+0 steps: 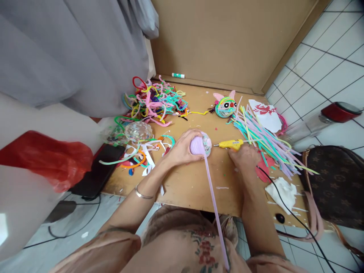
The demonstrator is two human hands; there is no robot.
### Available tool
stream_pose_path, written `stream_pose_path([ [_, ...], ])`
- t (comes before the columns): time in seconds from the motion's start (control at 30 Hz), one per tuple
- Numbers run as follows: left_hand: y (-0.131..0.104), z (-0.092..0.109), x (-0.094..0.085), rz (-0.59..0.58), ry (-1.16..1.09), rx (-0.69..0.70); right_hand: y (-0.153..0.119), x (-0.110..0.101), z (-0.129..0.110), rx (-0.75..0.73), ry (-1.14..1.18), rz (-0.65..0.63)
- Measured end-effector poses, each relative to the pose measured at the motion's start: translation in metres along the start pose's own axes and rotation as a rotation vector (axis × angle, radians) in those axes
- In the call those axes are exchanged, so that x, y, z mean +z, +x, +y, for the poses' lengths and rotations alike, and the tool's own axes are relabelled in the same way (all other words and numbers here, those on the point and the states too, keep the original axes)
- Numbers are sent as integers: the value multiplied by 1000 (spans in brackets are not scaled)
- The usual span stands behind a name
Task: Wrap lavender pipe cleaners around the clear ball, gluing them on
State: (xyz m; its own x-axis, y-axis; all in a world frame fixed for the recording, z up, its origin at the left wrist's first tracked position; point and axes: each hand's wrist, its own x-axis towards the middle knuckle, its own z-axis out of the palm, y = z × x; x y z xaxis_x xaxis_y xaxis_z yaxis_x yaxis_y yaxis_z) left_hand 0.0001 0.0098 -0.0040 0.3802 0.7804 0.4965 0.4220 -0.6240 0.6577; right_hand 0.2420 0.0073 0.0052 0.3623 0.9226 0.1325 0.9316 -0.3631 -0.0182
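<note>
My left hand (184, 147) is wrapped round a small ball (197, 145) partly covered in lilac pipe cleaner, its bare, clear side facing right. From the ball a long lilac strand (214, 201) hangs down over the table's front edge towards my clothing. My right hand (245, 157) grips a yellow glue gun (231, 144) whose nozzle points left, a short gap from the ball. Behind them stands a finished-looking striped ball figure (225, 106) with pink ears and eyes.
A tangled heap of pipe cleaners (156, 98) lies back left, near a clear ball (138, 131) and paper scraps. Straight pipe cleaners (264, 136) spread at right, beside a bottle (313, 125), brown bag (335, 182) and white tissue (282, 194). A black cord (292, 214) crosses the right side.
</note>
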Motion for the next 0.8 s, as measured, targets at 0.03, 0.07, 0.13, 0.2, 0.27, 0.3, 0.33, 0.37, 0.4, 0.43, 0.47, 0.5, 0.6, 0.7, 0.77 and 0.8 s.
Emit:
stream_pose_path([
  [0.03,0,0,0,5,-3,-1,1,1,1,11,28,32],
  [0.07,0,-1,-1,12,-8,-3,1,2,2,22,68,78],
  [0.13,1,-1,-1,26,-24,-10,3,5,4,40,177,196],
  [0.2,2,-2,-2,36,-51,-29,5,9,6,35,300,316],
  [0.27,2,-2,-2,46,-86,-65,6,13,6,-16,419,419],
  [0.3,3,-2,-3,49,-102,-90,6,14,5,-51,473,460],
  [0.33,3,-3,-3,54,-116,-117,6,16,4,-85,522,496],
  [0.37,3,-3,-3,61,-127,-144,5,16,2,-118,567,524],
  [0.4,3,-3,-3,67,-138,-169,3,17,0,-147,605,544],
  [0.43,3,-3,-4,73,-152,-194,2,17,-1,-174,636,556],
  [0.47,3,-3,-4,80,-175,-216,0,16,-3,-197,660,564],
  [0.5,3,-4,-4,84,-209,-237,-2,16,-4,-219,679,574],
  [0.6,4,-3,-4,62,-361,-290,-8,14,-8,-271,715,613],
  [0.7,4,-4,-3,3,-495,-303,-12,13,-11,-317,727,676],
  [0.77,3,-6,-3,-28,-533,-303,-13,12,-12,-335,718,690],
  [0.8,2,-8,-2,-41,-535,-303,-14,12,-12,-339,713,684],
])
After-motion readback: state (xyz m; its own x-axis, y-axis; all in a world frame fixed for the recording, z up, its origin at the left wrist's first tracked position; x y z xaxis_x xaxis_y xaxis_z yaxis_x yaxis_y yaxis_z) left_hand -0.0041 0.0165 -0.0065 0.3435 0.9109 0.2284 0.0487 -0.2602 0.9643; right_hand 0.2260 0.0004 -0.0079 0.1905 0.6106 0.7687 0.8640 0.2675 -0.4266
